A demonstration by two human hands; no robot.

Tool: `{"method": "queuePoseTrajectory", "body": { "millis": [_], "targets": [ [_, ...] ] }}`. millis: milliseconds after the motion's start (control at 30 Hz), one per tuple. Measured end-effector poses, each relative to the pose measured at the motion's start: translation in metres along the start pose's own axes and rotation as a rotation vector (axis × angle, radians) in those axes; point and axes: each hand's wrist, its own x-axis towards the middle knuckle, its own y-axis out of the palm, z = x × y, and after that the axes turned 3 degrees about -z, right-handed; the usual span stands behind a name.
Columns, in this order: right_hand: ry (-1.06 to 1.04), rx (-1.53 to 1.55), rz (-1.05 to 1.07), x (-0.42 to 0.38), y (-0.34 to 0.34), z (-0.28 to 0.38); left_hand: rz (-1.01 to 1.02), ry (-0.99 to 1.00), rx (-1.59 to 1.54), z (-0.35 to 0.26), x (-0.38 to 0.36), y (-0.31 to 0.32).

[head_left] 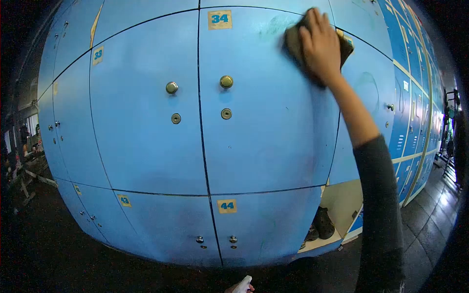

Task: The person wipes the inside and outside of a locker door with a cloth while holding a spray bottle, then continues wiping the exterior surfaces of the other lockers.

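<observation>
My right hand (322,46) presses a dark cloth (296,43) flat against the upper right corner of the blue locker door (264,146) numbered 34. The cloth shows on both sides of the hand and is slightly blurred. A faint greenish smear (278,27) lies on the door just left of the cloth. At the bottom edge of the view, my left hand (250,289) is wrapped round a white spray bottle (243,284); only the bottle's top and a little of the hand show.
Door 34 has a brass knob (226,81) and a lock (226,114). Locker 33 (141,107) is to the left, locker 44 (264,219) below. An open lower compartment (342,200) holds dark shoes (323,223). More blue lockers (415,107) line the right side above a tiled floor (430,229).
</observation>
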Motion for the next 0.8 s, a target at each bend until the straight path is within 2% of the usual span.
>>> {"method": "queuePoseTrajectory", "body": {
  "millis": [33, 67, 133, 233, 300, 367, 533, 633, 700, 767, 800],
  "targets": [
    [-0.003, -0.025, -0.025, 0.015, 0.013, -0.018, -0.009, -0.018, -0.014, -0.001, -0.001, 0.0],
    [0.197, 0.02, 0.088, 0.027, -0.005, -0.002, 0.011, 0.045, -0.011, -0.006, -0.001, 0.0],
    [0.178, -0.072, 0.06, 0.034, 0.0, -0.004, 0.055, 0.169, -0.01, -0.02, -0.002, 0.002],
    [0.061, -0.07, 0.02, 0.027, 0.006, -0.009, -0.024, -0.12, -0.111, -0.036, -0.005, 0.011],
    [-0.038, 0.001, -0.014, 0.012, 0.0, -0.003, 0.03, -0.045, -0.094, -0.024, 0.0, 0.006],
    [-0.033, 0.082, 0.037, -0.015, -0.02, 0.018, 0.052, 0.035, -0.05, -0.021, -0.001, 0.004],
    [-0.101, 0.271, 0.483, -0.1, -0.103, 0.075, 0.001, 0.226, 0.074, -0.022, -0.002, 0.01],
    [-0.263, 0.449, 0.85, -0.159, -0.145, 0.096, -0.039, 0.135, 0.064, -0.027, -0.009, 0.012],
    [-0.429, 0.71, 0.978, -0.194, -0.161, 0.099, -0.031, 0.075, -0.006, -0.029, -0.014, 0.012],
    [-0.599, 0.754, 1.022, -0.201, -0.171, 0.1, -0.016, 0.057, -0.051, -0.029, -0.016, 0.012],
    [-0.599, 0.754, 1.006, -0.199, -0.169, 0.098, -0.006, 0.066, -0.062, -0.029, -0.018, 0.01]
  ]
}}
